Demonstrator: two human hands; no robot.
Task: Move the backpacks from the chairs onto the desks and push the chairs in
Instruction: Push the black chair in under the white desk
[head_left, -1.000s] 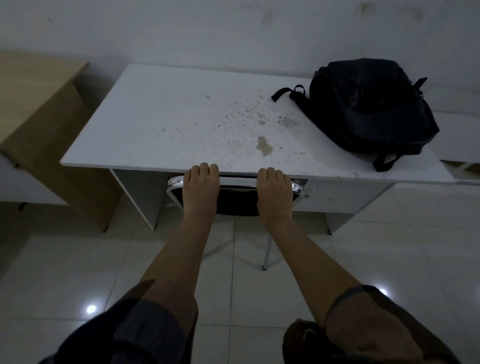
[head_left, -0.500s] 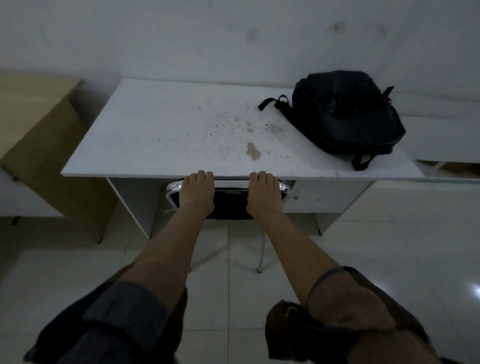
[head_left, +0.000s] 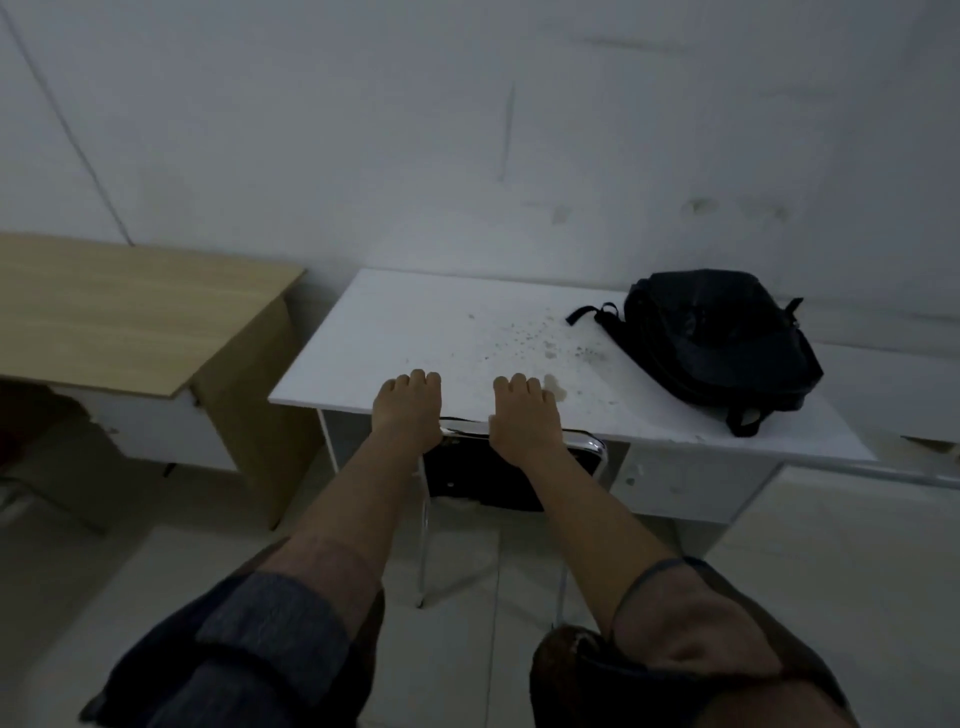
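1. Now both hands, left hand (head_left: 408, 410) and right hand (head_left: 524, 415), grip the top rail of the chair (head_left: 498, 473), fingers curled over it.
2. Chair sits tucked under the white counter (head_left: 415, 332).
3. Black backpack (head_left: 719, 345) lies on the counter at 2 o'clock.
4. Wooden counter (head_left: 130, 291) stands at 10 o'clock.

The desk (head_left: 415, 332) was white, its top peppered with dark specks and one tan stain (head_left: 555, 384); the backpack (head_left: 722, 343) on it was plain black. The chair (head_left: 498, 473) had a black back in a shiny chrome frame. The neighbouring desk (head_left: 130, 291) was light wood-grain, the wall (head_left: 467, 130) pale grey-white, the floor (head_left: 831, 571) off-white tile, the rolled sleeves (head_left: 270, 639) grey and brown.
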